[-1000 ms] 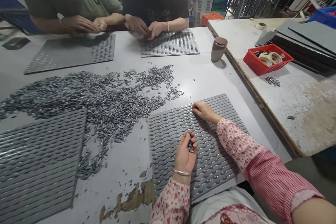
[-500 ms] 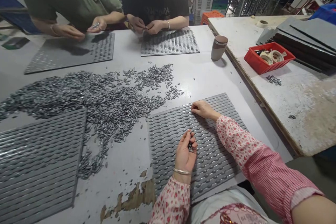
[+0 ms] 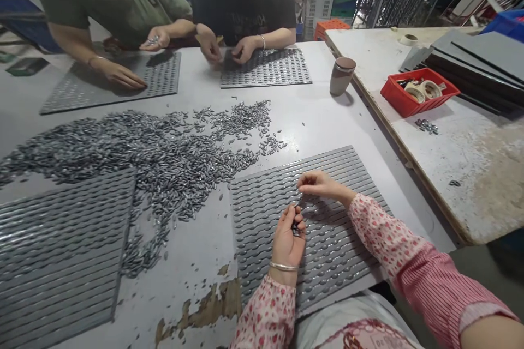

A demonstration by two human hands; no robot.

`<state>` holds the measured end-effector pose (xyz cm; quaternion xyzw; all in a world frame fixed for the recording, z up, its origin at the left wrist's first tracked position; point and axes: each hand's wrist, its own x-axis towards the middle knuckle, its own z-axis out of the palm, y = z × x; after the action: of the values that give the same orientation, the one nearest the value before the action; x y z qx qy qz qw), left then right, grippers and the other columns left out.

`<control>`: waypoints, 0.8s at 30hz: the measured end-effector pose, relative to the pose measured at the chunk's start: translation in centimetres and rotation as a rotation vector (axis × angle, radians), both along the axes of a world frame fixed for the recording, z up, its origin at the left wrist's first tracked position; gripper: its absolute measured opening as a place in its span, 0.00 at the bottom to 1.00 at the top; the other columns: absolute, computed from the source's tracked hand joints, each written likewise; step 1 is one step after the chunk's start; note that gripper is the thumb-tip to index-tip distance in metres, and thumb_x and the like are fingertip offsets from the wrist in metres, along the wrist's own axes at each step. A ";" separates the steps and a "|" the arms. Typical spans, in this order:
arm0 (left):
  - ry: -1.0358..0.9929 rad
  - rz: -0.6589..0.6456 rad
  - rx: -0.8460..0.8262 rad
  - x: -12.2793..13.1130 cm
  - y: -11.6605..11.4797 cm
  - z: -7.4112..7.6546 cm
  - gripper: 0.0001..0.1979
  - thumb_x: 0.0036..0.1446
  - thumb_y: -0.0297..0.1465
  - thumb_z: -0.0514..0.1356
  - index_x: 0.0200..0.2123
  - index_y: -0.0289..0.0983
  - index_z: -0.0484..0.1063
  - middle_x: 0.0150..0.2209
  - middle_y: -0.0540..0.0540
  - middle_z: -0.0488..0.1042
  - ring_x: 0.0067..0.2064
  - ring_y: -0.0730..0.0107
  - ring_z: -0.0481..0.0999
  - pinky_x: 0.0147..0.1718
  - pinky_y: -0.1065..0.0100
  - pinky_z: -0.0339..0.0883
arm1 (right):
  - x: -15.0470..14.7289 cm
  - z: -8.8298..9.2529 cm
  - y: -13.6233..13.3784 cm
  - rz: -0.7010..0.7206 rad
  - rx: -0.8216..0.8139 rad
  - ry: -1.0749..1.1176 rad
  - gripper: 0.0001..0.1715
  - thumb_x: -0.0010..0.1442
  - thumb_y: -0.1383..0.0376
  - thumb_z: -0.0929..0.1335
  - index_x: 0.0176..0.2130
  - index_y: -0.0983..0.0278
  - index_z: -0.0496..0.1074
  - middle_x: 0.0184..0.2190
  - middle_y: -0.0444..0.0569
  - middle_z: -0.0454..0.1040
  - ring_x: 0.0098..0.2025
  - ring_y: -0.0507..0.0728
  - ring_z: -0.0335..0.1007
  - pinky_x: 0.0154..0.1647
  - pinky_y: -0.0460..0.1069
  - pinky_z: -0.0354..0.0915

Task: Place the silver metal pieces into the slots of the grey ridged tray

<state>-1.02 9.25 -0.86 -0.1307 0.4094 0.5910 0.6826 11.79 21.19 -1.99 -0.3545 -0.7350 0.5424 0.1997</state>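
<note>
A grey board (image 3: 256,229) with rows of grooves lies in front of me, many grooves bearing small oval pieces. Above its middle, my left hand (image 3: 289,242) is curled palm up around several shiny dark-grey oval pieces (image 3: 295,228). My right hand (image 3: 321,183) hovers over the upper part of the same board, just beyond the left fingertips. Its thumb and fingers are drawn together in a pinch, and whatever may be between them is too small or hidden to make out.
A large heap of loose oval pieces (image 3: 180,158) spreads across the table. Another grooved board (image 3: 65,262) lies at left. Two co-workers handle boards (image 3: 164,73) opposite. A cup (image 3: 342,76) stands near the table edge; a red bin (image 3: 420,92) with tape rolls sits on the side table.
My right hand has drawn back from the board's far edge, closer to my left hand, which stays put. The left co-worker's hand has come down onto their board; the other co-worker's hands have parted.
</note>
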 end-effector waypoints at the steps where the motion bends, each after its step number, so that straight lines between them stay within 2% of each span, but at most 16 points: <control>1: -0.005 0.000 0.003 0.1 0.1 0.0 0.03 0.57 0.23 0.57 0.32 0.31 0.71 0.29 0.49 0.69 0.23 0.85 0.65 0.17 0.83 0.59 | 0.2 0.3 -1.0 0.059 -0.097 0.101 0.14 0.58 0.57 0.67 0.37 0.67 0.70 0.28 0.45 0.70 0.29 0.50 0.63 0.30 0.44 0.59; 3: -0.013 -0.005 0.009 0.3 0.3 0.0 0.04 0.57 0.23 0.57 0.31 0.31 0.71 0.28 0.49 0.69 0.22 0.85 0.65 0.17 0.83 0.59 | 0.5 0.7 -2.5 0.095 -0.176 0.188 0.16 0.57 0.55 0.68 0.35 0.68 0.70 0.28 0.45 0.69 0.29 0.50 0.63 0.29 0.43 0.59; 5: -0.014 -0.012 0.010 0.6 0.5 0.1 0.04 0.57 0.23 0.56 0.32 0.31 0.71 0.28 0.49 0.69 0.22 0.85 0.65 0.17 0.82 0.59 | 0.5 0.7 -3.1 0.064 -0.173 0.201 0.17 0.58 0.55 0.68 0.33 0.68 0.69 0.26 0.44 0.68 0.28 0.49 0.61 0.28 0.43 0.57; 8: -0.009 -0.029 -0.010 0.6 0.6 0.6 0.06 0.59 0.24 0.54 0.37 0.31 0.71 0.31 0.46 0.71 0.26 0.82 0.69 0.20 0.81 0.64 | 0.7 0.1 -2.1 -0.056 -0.080 0.137 0.14 0.60 0.57 0.65 0.33 0.66 0.68 0.25 0.43 0.67 0.27 0.49 0.60 0.28 0.43 0.56; 10: -0.020 -0.052 -0.016 0.4 0.5 0.9 0.08 0.59 0.25 0.53 0.40 0.30 0.71 0.33 0.44 0.72 0.27 0.80 0.71 0.22 0.79 0.67 | 1.0 -0.5 -0.5 -0.211 0.087 -0.030 0.11 0.61 0.61 0.64 0.31 0.66 0.68 0.25 0.43 0.67 0.28 0.50 0.60 0.30 0.44 0.56; 12: -0.041 -0.068 -0.002 0.2 0.4 1.2 0.09 0.60 0.24 0.52 0.40 0.30 0.71 0.31 0.45 0.71 0.25 0.81 0.69 0.21 0.79 0.66 | 1.5 -0.9 1.2 -0.328 0.294 -0.283 0.09 0.60 0.65 0.65 0.29 0.65 0.69 0.26 0.45 0.69 0.31 0.52 0.62 0.34 0.45 0.56; 15: -0.054 -0.065 0.014 0.2 0.3 1.3 0.08 0.60 0.24 0.52 0.35 0.31 0.70 0.28 0.48 0.69 0.22 0.83 0.65 0.17 0.81 0.61 | 1.9 -1.5 3.1 -0.329 0.470 -0.592 0.07 0.60 0.65 0.66 0.30 0.64 0.71 0.30 0.46 0.72 0.36 0.55 0.63 0.39 0.47 0.55; 18: -0.041 -0.068 -0.013 0.3 0.2 1.2 0.08 0.60 0.24 0.51 0.33 0.30 0.70 0.28 0.46 0.71 0.23 0.81 0.69 0.18 0.80 0.64 | 1.7 -1.8 3.8 -0.305 0.483 -0.679 0.07 0.59 0.65 0.66 0.31 0.64 0.72 0.30 0.49 0.74 0.37 0.57 0.63 0.39 0.48 0.55; 22: -0.019 -0.076 -0.034 0.4 0.2 1.2 0.09 0.59 0.21 0.50 0.35 0.30 0.71 0.34 0.41 0.75 0.30 0.75 0.75 0.25 0.77 0.71 | 1.2 -1.9 4.1 -0.338 0.468 -0.705 0.07 0.57 0.65 0.66 0.29 0.65 0.73 0.28 0.51 0.73 0.35 0.58 0.64 0.38 0.48 0.56; 24: -0.011 -0.071 -0.033 0.4 0.1 1.3 0.09 0.59 0.20 0.51 0.35 0.30 0.71 0.33 0.42 0.75 0.29 0.76 0.75 0.25 0.77 0.71 | 1.1 -1.7 4.1 -0.356 0.464 -0.699 0.07 0.57 0.66 0.66 0.29 0.65 0.72 0.29 0.50 0.73 0.35 0.57 0.64 0.37 0.48 0.56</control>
<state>-0.66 9.37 0.39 -0.1304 0.4195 0.5588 0.7033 12.93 25.27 -3.71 -0.5829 -0.7881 0.1684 0.1040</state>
